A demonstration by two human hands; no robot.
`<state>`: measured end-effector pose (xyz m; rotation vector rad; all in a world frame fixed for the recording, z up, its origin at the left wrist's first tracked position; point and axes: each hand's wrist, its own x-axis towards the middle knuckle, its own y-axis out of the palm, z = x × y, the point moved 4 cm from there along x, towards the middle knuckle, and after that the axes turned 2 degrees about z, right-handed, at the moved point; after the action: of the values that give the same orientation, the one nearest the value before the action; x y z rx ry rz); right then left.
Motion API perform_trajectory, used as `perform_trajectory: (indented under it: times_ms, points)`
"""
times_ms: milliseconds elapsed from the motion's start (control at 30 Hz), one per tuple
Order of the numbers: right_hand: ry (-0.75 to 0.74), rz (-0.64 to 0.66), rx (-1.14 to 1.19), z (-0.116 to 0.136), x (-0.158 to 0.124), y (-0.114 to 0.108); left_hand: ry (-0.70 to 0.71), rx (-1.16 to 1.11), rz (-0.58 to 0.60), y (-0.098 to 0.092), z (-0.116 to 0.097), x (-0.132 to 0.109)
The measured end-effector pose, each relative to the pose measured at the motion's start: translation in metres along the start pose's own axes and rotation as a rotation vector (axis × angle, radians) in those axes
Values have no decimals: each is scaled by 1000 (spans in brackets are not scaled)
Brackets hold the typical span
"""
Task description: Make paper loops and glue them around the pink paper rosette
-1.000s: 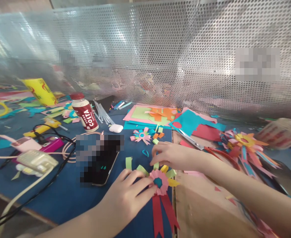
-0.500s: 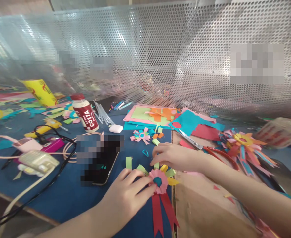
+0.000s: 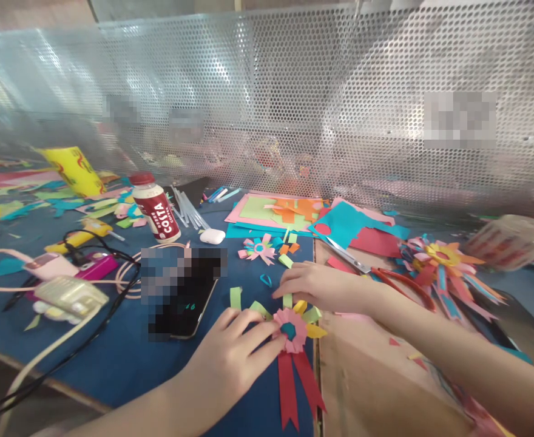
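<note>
A pink paper rosette [image 3: 300,331] with a teal centre and two red tails lies on the blue table top. Green and yellow paper petals stick out around its upper edge. My left hand [image 3: 244,340] grips its left side, thumb and fingers at the pink rim. From the right, my right hand [image 3: 315,285] reaches over its top, fingers bent down on a light green paper strip [image 3: 287,300]; the fingertips are partly hidden. Left of the strip lies another green piece [image 3: 235,298]. Just beyond my right fingers is a small blue paper loop [image 3: 266,280].
Left are a phone [image 3: 189,297], a glue gun [image 3: 80,235], chargers with cables, and a Costa bottle [image 3: 156,209]. Behind lie a small paper flower [image 3: 258,247] and coloured sheets [image 3: 258,209]. Scissors [image 3: 362,267] and finished rosettes [image 3: 442,255] lie right; a perforated metal screen [image 3: 289,91] stands behind.
Almost nothing differs. The view has shifted very slightly, and both hands keep the same places at the rosette.
</note>
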<state>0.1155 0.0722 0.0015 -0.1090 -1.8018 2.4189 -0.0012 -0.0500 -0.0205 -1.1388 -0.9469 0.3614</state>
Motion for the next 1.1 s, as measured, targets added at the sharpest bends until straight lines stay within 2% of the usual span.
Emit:
perform_trajectory:
  times_ms: [133, 233, 300, 367, 467, 567, 667, 800, 933, 1100]
  points:
    - [26, -51, 24, -1, -6, -11, -49, -43, -47, -18, 15, 7]
    - [101, -147, 7, 5, -18, -22, -100, -34, 70, -29, 44, 12]
    - [162, -215, -21, 15, -30, -24, -102, -75, 198, -32, 66, 13]
    - [214, -273, -72, 31, -44, -18, -94, -88, 284, -31, 84, 13]
    - [280, -353, -202, 59, -66, 1, -41, -76, 340, -24, 99, 13]
    - [274, -414, -310, 82, -79, 21, 15, -70, 350, -14, 104, 13]
    - [276, -404, -382, 92, -78, 35, 47, -67, 376, -9, 105, 14]
    - [276, -388, -378, 92, -63, 44, 40, -12, 416, -18, 106, 20]
    - [307, -406, -361, 91, -53, 49, 25, 7, 364, -32, 102, 30]
    - [281, -406, -393, 92, -49, 53, 99, 30, 322, -24, 86, 45]
